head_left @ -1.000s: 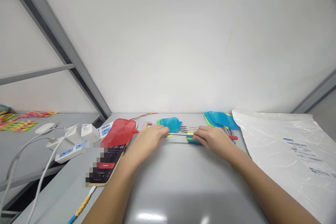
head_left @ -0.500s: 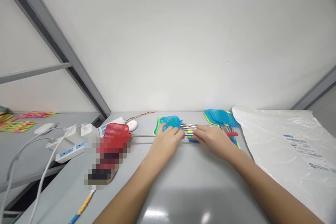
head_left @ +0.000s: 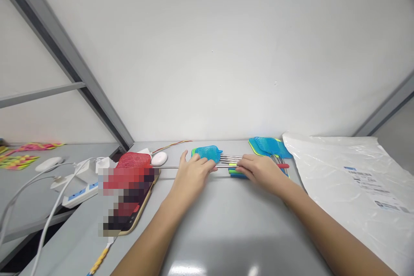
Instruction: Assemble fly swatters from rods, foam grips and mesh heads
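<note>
A grey desk (head_left: 223,228) carries a white plastic bag (head_left: 323,168) along its right edge. The red fly swatter (head_left: 134,160) lies lengthwise along the back edge, its head toward the left edge. Blue fly swatters (head_left: 208,154) rest behind its rod. The right hand (head_left: 260,171) has curled fingers gripping the rod near the handle; the left hand (head_left: 193,176) pinches it loosely, little finger raised. A phone (head_left: 137,214) sits near the left edge.
</note>
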Tool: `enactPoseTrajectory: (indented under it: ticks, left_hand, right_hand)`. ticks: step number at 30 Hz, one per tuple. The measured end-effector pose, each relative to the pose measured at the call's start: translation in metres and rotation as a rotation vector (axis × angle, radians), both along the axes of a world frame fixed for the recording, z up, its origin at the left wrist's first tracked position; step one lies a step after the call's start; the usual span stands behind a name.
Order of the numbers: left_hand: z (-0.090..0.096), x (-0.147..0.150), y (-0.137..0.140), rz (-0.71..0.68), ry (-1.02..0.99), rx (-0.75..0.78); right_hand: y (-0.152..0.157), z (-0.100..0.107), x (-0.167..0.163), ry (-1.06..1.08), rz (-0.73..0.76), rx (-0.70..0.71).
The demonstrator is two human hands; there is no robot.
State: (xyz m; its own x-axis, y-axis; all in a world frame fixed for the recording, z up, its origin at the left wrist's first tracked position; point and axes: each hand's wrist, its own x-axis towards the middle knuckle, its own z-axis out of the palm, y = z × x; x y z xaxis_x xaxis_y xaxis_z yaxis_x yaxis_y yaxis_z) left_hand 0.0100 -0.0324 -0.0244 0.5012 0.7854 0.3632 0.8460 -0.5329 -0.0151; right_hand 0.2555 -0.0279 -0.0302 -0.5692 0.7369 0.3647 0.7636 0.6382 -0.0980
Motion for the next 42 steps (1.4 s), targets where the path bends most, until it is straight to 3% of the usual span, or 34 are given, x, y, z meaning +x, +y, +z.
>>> enactPoseTrajectory:
  ticks: [8,13,26,37,42]
  left_hand:
    - [-0.012,0.019,-0.006,-0.023,0.007,0.133]
    - [-0.021,0.032,-0.009,-0.079,0.044,0.116]
    - [0.0,0.015,-0.009,-0.041,-0.034,0.052]
    - [0.019,-0.026,0.004,0.055,-0.034,0.036]
    - [0.018,-0.026,0.005,0.076,-0.028,0.072]
  right_hand:
    - [-0.003,-0.012,-0.01,-0.024,-0.022,0.077]
    - [-0.005,-0.019,-0.015,-0.025,0.023,0.092]
    - [-0.004,0.001,-0.005,-0.032,0.033,0.012]
    - [0.004,0.009,0.021,0.051,-0.054,-0.041]
    - [0.006,0.015,0.033,0.088,-0.074,-0.075]
